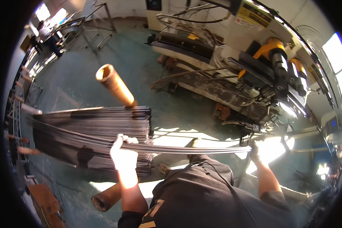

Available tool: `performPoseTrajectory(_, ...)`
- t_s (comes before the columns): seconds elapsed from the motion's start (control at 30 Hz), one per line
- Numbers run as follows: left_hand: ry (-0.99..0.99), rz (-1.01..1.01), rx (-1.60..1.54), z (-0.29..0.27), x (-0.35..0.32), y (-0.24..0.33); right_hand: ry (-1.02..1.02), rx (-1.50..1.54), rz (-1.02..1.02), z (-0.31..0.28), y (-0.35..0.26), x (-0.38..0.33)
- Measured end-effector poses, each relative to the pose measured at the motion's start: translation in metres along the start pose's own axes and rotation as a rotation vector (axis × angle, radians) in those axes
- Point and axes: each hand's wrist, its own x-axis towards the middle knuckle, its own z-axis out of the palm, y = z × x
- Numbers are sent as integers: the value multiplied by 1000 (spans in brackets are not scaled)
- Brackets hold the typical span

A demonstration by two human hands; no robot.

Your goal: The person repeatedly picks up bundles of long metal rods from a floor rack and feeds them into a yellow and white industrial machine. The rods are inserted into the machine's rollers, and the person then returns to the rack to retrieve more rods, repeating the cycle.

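Several long, thin metal rods [201, 150] stretch from left to right across the front of my body. My left hand [124, 155], in a pale glove, is closed around them near the stack's right end. My right hand [256, 152], also in a pale glove, grips them close to their right ends. Left of my left hand, the rods run on over a large dark stack of similar rods [91, 121]. Their far left ends blend into that stack, so I cannot tell exactly where they finish.
Rusty pipes stand out beyond the stack, one at its far side [117, 87] and one at its near side [107, 197]. A large machine [216, 76] with hoses fills the far right. A brown box [43, 201] sits at lower left. Another person [49, 36] is at far left.
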Motion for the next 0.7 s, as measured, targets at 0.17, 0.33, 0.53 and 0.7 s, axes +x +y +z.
performPoseTrajectory(0.17, -239, 172, 210, 110, 54, 47, 229, 21, 759, 20, 165, -29)
performPoseTrajectory(0.33, -386, 179, 284, 252, 36, -58, 827, 2401, 1075, -6, 105, 97)
performPoseTrajectory(0.53, -720, -116, 250, 343, 78, -134, 823, 2320, 1162, -37, 84, 199)
performPoseTrajectory(0.7, -783, -43, 280, 368, 152, -95, 988, 2244, 1068, -45, 140, 214)
